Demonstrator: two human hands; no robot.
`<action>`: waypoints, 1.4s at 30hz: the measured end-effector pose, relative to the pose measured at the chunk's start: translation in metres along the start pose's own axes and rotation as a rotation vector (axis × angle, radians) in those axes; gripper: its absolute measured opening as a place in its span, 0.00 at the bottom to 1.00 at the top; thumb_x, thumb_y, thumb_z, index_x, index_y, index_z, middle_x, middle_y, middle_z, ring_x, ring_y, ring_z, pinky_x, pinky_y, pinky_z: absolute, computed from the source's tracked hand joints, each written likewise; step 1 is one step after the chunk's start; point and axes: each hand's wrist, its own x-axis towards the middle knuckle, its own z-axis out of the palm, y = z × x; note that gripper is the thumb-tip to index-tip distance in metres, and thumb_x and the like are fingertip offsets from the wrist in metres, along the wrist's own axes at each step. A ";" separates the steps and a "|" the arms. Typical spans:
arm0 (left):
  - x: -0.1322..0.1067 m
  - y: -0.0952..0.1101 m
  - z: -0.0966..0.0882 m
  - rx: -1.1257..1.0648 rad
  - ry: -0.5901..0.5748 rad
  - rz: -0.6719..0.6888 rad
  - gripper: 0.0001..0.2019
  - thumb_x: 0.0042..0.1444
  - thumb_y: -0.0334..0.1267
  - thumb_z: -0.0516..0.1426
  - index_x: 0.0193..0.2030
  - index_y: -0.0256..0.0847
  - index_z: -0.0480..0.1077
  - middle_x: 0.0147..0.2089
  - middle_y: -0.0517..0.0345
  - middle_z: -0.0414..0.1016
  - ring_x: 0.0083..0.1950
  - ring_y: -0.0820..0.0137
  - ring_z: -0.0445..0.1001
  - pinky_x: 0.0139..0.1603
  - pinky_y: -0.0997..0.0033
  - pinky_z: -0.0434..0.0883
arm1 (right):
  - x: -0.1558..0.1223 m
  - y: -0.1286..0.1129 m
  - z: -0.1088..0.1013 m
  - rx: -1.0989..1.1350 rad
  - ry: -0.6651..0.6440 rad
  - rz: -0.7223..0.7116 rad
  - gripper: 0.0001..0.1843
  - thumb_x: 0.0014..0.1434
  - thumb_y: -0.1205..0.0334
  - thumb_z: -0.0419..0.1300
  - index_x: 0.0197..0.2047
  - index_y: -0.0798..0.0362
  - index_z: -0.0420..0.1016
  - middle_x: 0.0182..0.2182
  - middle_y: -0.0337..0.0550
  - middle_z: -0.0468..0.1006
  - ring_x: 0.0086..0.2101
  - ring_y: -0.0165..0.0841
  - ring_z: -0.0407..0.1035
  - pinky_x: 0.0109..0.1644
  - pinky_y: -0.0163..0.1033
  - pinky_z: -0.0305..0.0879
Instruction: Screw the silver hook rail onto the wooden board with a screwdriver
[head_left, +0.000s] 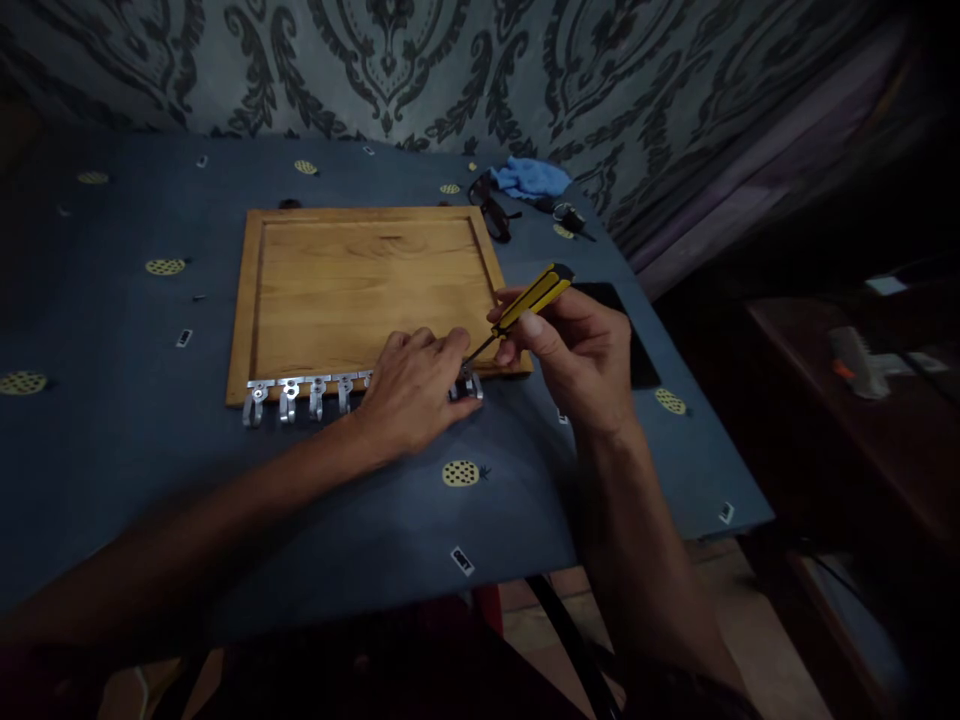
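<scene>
A framed wooden board [367,290] lies flat on the table. Along its near edge runs a metal hook rail [317,390] with several silver hooks. My left hand [412,385] is closed over the rail's right part, fingers on the board and thumb by the hooks, hiding that stretch. In my right hand [581,350] is a yellow and black screwdriver [534,300], held at a tilt between thumb and fingers. Its tip points down at the rail's right end, beside my left fingers; whether it sits in a screw I cannot tell.
The table [300,530] has a blue pineapple-print cover. Behind the board lie sunglasses [493,215], a blue cloth [531,178] and keys [568,217]. A dark flat object [641,345] is partly behind my right hand. A small screw-like piece [199,297] lies to the left.
</scene>
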 end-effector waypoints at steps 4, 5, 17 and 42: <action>-0.001 0.000 0.000 -0.013 0.006 -0.002 0.22 0.62 0.47 0.65 0.56 0.39 0.66 0.53 0.49 0.80 0.57 0.53 0.74 0.57 0.54 0.66 | 0.001 0.000 0.001 -0.015 0.048 -0.023 0.18 0.55 0.44 0.74 0.41 0.48 0.85 0.31 0.36 0.83 0.21 0.25 0.70 0.25 0.35 0.73; -0.001 -0.001 0.000 -0.014 0.003 -0.002 0.22 0.63 0.47 0.65 0.56 0.38 0.66 0.53 0.49 0.80 0.57 0.53 0.74 0.58 0.54 0.66 | 0.002 0.001 0.002 -0.020 0.068 -0.030 0.18 0.54 0.44 0.74 0.39 0.48 0.85 0.31 0.36 0.82 0.20 0.25 0.69 0.24 0.35 0.71; -0.001 0.000 0.000 -0.024 0.015 -0.001 0.21 0.62 0.47 0.65 0.55 0.39 0.66 0.51 0.49 0.80 0.56 0.53 0.74 0.57 0.55 0.65 | 0.003 0.007 0.006 -0.034 0.131 -0.044 0.21 0.50 0.39 0.75 0.37 0.45 0.81 0.29 0.34 0.80 0.19 0.25 0.66 0.21 0.35 0.70; -0.002 -0.001 0.001 -0.008 0.019 0.006 0.21 0.63 0.47 0.64 0.55 0.38 0.66 0.52 0.48 0.80 0.56 0.52 0.74 0.56 0.54 0.66 | 0.002 0.002 0.003 -0.033 0.066 -0.019 0.19 0.51 0.43 0.76 0.41 0.43 0.86 0.28 0.34 0.81 0.21 0.26 0.68 0.25 0.36 0.73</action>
